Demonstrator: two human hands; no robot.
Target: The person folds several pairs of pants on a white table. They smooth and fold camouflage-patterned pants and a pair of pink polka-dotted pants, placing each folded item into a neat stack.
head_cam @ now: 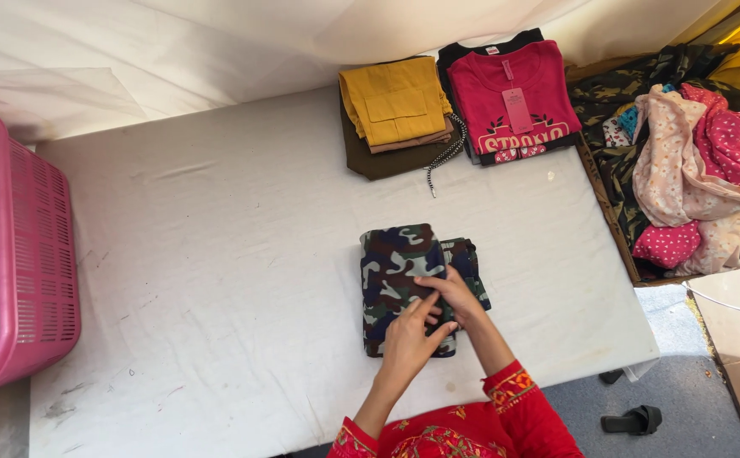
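Note:
A folded camouflage garment in blue, green and white lies on the white-covered table, near its front edge. My right hand reaches in from the red embroidered sleeve and grips a fold at the garment's right side. My left hand lies flat on the garment's lower right part, fingers stretched out and touching the right hand. A smaller camouflage flap sticks out to the right under my hands.
A pink slotted basket stands at the table's left edge. At the back lie a mustard and brown folded stack and a red top with a tag. A box of loose clothes sits to the right. A black sandal lies on the floor.

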